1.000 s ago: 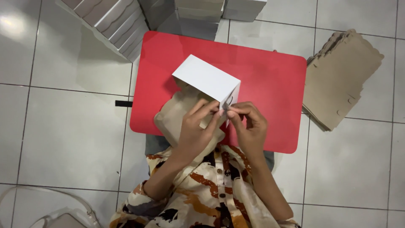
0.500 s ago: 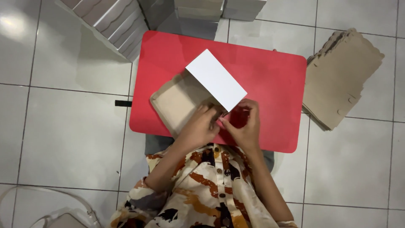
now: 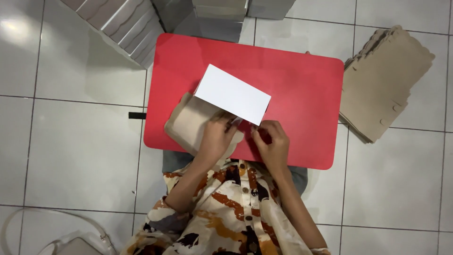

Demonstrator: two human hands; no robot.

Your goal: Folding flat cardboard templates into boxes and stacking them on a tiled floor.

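Note:
A cardboard box, brown inside with a white outer flap, lies half folded on a small red table. My left hand presses on the box's near side, fingers curled over its brown edge under the white flap. My right hand pinches the near right corner of the flap, close beside the left hand. Both hands rest at the table's near edge, above my patterned shirt.
A pile of flat brown cardboard blanks lies on the tiled floor to the right of the table. Stacks of folded white-grey boxes stand at the far left and behind the table. A pale bag with a strap sits bottom left.
The box has been laid down flatter on the table and turned; the white flap now lies spread over it. Both hands have dropped lower, to its near edge.

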